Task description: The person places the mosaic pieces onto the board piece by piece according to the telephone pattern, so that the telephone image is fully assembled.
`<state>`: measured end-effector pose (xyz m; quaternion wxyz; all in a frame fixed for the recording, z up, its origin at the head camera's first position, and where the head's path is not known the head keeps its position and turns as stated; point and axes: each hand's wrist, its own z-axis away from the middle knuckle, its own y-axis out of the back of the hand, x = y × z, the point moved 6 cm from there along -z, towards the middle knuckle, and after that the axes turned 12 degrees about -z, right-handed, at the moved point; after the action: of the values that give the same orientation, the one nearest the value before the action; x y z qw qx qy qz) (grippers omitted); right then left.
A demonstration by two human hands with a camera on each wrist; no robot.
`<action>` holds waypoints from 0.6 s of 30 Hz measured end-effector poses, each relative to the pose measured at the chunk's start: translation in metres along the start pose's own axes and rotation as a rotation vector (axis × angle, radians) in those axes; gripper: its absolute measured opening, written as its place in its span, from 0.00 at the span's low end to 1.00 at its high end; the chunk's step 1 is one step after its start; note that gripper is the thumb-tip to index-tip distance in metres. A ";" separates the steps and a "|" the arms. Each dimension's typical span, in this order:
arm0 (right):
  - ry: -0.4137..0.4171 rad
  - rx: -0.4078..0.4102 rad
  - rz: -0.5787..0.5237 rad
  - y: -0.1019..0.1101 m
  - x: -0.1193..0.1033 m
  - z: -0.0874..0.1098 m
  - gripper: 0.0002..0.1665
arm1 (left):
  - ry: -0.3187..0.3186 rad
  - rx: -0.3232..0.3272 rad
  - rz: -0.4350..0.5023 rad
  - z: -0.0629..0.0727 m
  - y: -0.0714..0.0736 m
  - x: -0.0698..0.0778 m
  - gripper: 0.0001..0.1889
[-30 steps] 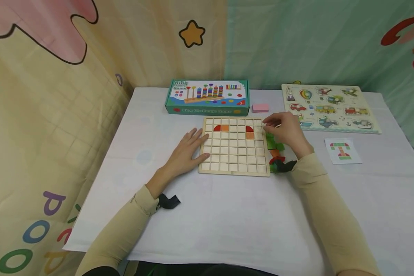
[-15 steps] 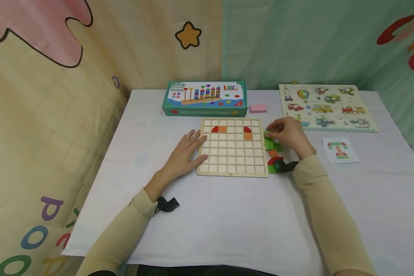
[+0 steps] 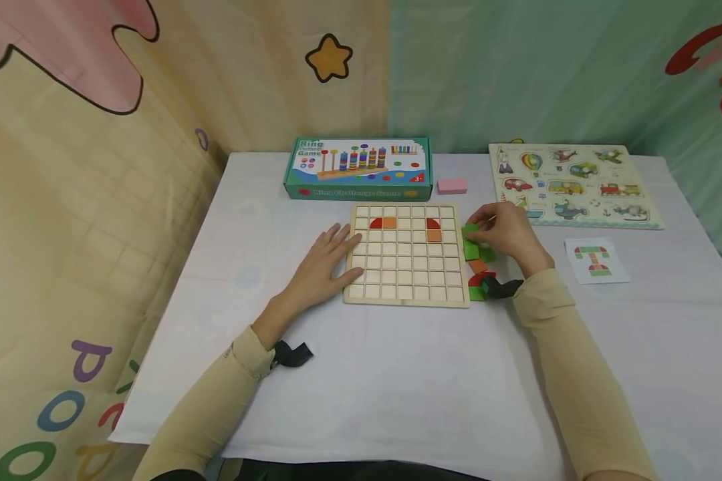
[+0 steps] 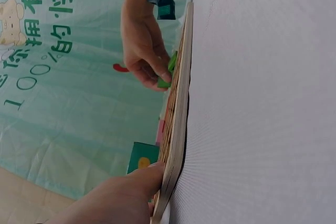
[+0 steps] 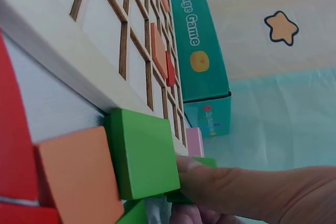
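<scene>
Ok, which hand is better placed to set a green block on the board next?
Probably the right hand: it is at a green block beside the board's right edge. The left hand rests on the board's left edge, across from the loose pieces.

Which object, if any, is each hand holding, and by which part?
The right hand pinches a green block, thumb at its near side; the fingers' contact is hidden. The left hand only rests on the left edge of the grid board.
</scene>
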<state>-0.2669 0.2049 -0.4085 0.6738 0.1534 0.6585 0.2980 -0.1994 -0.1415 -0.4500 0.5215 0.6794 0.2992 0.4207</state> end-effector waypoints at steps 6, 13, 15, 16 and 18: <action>0.034 0.019 -0.025 0.001 -0.008 0.003 0.11 | 0.002 0.000 0.010 0.002 -0.002 0.001 0.38; 0.111 -0.023 -0.035 -0.026 -0.043 -0.001 0.10 | -0.006 0.004 0.002 0.001 -0.003 0.001 0.38; 0.126 -0.041 -0.036 -0.039 -0.053 -0.004 0.09 | -0.009 0.006 -0.002 0.000 -0.003 0.000 0.38; 0.133 -0.049 -0.037 -0.045 -0.057 -0.005 0.09 | -0.009 0.004 -0.005 0.000 -0.002 -0.001 0.38; 0.147 -0.067 -0.038 -0.057 -0.064 -0.007 0.07 | -0.006 -0.001 -0.011 0.000 -0.002 -0.003 0.38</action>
<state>-0.2597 0.1204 -0.3920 0.6337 0.0961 0.6988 0.3176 -0.2008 -0.1429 -0.4531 0.5252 0.6787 0.3010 0.4159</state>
